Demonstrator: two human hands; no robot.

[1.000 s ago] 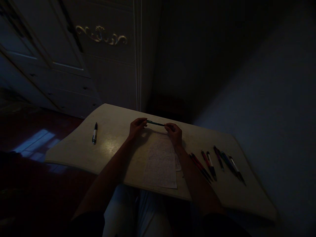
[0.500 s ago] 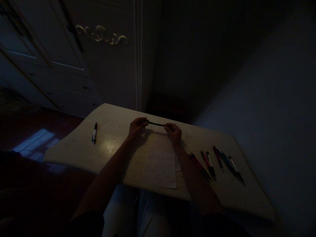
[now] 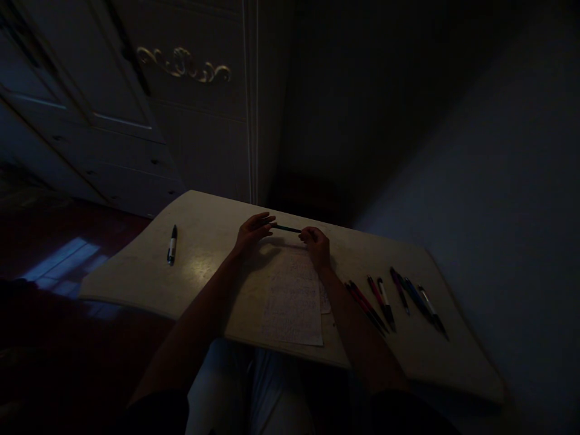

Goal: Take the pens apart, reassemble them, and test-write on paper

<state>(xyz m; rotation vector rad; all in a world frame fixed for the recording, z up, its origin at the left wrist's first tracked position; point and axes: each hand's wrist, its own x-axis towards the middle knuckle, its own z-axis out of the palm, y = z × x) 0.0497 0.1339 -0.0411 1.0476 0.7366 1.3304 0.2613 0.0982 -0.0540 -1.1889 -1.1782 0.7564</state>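
Dim light falls on a pale cream table (image 3: 136, 272) with rounded corners. Over its far middle a slim dark pen (image 3: 286, 228) is held level, just above the top edge of a white sheet of paper covered in handwriting (image 3: 294, 302). The left hand (image 3: 251, 232) pinches one end and the right hand (image 3: 316, 244) the other. Each grip is clenched on the pen by the fingertips, and the barrel is bare between them.

By its look the pen is light, stiff and smooth, so it would probably roll or slip in a loose pinch. It is best taken near the ends or around the middle of the barrel. Whether it has a cap or a clicker cannot be told in this gloom. The sheet beneath looks thin and limp and lies flat.

To the right, near the forearm, a row of coloured pens (image 3: 394, 299) lies side by side. Well apart on the left, a black-and-white pen (image 3: 171, 244) lies alone.

Beyond the table stands a white panelled cupboard with a gilded scroll ornament (image 3: 183, 63). A dark red floor (image 3: 40, 241) carries a bluish patch of light, and a plain wall (image 3: 498, 181) closes the right side.
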